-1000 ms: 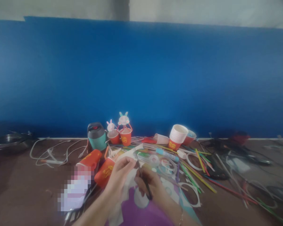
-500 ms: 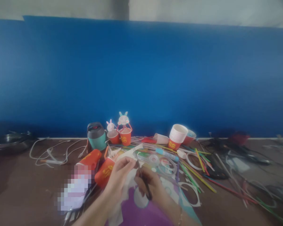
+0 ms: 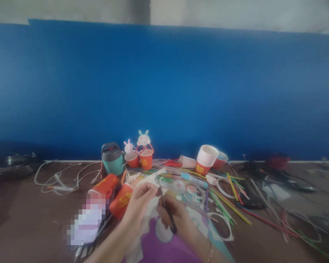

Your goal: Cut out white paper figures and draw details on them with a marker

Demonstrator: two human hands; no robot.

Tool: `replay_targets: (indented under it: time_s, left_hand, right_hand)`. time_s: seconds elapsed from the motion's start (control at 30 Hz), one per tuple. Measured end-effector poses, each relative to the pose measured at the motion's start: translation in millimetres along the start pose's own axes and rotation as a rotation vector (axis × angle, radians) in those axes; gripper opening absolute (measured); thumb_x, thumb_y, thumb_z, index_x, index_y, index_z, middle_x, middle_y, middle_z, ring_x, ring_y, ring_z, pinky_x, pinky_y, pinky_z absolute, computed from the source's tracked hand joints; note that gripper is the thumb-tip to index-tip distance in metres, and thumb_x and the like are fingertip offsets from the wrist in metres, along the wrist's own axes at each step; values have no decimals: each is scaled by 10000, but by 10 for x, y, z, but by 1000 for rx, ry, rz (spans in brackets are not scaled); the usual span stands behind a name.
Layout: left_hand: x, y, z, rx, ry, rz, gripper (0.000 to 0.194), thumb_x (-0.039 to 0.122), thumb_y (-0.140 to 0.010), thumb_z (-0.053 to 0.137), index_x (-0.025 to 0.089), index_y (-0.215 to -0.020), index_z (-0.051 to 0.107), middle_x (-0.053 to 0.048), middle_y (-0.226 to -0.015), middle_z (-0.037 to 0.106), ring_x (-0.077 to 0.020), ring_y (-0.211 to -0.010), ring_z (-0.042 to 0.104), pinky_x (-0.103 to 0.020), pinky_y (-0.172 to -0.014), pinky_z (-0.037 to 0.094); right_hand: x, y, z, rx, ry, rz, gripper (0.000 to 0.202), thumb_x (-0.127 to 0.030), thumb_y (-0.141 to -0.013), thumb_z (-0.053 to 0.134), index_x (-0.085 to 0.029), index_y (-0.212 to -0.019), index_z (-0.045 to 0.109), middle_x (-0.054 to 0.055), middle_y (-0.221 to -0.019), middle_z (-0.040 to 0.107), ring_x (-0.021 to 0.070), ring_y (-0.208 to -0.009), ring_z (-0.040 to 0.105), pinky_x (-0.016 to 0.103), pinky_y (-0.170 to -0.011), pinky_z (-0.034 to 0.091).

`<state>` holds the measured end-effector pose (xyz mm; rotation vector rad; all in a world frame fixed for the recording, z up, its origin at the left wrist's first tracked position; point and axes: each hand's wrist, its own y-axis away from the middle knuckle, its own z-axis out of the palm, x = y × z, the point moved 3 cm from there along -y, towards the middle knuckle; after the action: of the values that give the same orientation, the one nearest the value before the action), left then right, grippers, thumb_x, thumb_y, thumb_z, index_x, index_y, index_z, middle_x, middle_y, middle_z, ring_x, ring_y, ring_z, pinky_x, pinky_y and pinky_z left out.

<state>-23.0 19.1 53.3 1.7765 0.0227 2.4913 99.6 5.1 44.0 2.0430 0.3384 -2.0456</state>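
My right hand (image 3: 178, 215) is closed around a pair of scissors (image 3: 171, 218) with dark handles, its blades pointing up and away. Close beside the blades, my left hand (image 3: 141, 201) is closed in a pinch; what lies between its fingertips is too small and pale to make out. White paper (image 3: 150, 178) shows just beyond the fingers. Beneath both hands lies a purple sheet (image 3: 164, 250) with a pale round shape (image 3: 163, 231) on it. A tipped red paper cup (image 3: 121, 201) rests against the left side of my left hand.
Behind stand a teal lidded container (image 3: 112, 160), a red cup with a paper rabbit (image 3: 144, 139), and a stack of paper cups (image 3: 207, 157). Coloured sticks (image 3: 230, 204), a blue marker (image 3: 194, 179) and a white ring (image 3: 222, 224) lie to the right. White cables (image 3: 57, 179) trail at left.
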Motion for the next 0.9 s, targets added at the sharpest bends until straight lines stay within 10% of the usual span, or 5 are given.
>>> replay_targets:
  time_s: [0.9]
  left_hand:
    - [28, -27, -15, -44, -18, 4, 189, 322, -770, 665, 178, -683, 581, -7, -715, 607, -149, -734, 528, -248, -710, 389]
  right_hand:
    - [44, 4, -3, -4, -3, -9, 401, -565, -758, 602, -204, -672, 449, -98, -437, 396, 45, -346, 352, 165, -346, 274]
